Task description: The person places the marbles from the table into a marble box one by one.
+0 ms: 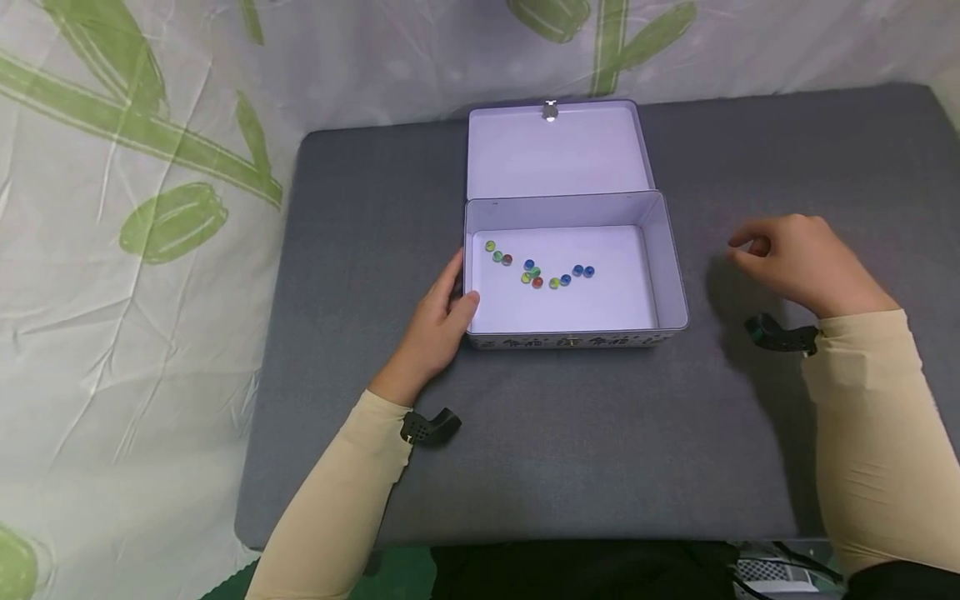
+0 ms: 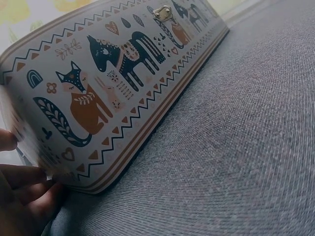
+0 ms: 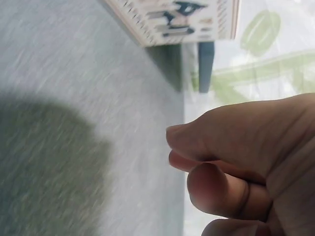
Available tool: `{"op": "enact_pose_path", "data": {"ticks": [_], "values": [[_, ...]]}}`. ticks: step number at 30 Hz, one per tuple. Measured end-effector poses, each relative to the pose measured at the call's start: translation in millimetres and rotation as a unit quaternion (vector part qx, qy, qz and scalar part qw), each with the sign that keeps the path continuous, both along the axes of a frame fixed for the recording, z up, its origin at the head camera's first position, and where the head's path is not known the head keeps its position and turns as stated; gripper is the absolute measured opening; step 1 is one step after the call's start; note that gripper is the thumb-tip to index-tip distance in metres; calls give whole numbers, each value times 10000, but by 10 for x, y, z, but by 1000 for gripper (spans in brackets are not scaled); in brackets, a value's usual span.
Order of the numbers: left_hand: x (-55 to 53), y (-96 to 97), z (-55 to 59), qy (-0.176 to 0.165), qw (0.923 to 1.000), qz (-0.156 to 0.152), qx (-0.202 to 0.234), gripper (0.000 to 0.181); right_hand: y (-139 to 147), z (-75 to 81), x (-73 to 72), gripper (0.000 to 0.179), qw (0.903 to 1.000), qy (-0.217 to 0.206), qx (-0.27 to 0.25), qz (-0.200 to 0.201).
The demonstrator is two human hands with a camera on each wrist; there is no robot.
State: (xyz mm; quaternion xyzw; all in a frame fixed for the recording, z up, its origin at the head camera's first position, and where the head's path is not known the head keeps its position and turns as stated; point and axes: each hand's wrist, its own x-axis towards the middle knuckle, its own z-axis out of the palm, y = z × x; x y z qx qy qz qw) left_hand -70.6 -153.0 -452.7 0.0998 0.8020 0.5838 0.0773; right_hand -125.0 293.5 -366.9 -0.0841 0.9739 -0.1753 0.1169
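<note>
A hinged tin box [image 1: 570, 340] stands on the grey table with its lid [image 1: 558, 154] thrown back. Several glass marbles [image 1: 528, 265], blue, green, yellow and red, lie scattered over its white floor. My left hand [image 1: 431, 329] grips the box's left side, the thumb over the rim and the fingers along the outer wall. In the left wrist view, fingertips [image 2: 29, 174] touch the end of the patterned tin. To the right of the box, my right hand [image 1: 810, 258] hovers above the table, fingers loosely curled. Nothing shows between its thumb and fingers [image 3: 209, 189].
A metal clasp [image 1: 551, 110] sits on the lid's far edge. Behind and left of the grey table [image 1: 600, 450] hangs a white cloth [image 1: 112, 358] with green leaf prints. Black cables [image 1: 802, 560] show below the table's front edge.
</note>
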Motion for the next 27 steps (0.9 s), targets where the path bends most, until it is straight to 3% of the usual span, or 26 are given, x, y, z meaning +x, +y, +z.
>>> {"op": "enact_pose_path", "data": {"ticks": [10,27], "values": [[6,8,5,-27,10000,28,41,70,205,-97,88,37,9993,-248,-34,-278],[8,8,12,22,9999,52,129,69,430,-179,172,34,9986,-278,104,-435]]}}
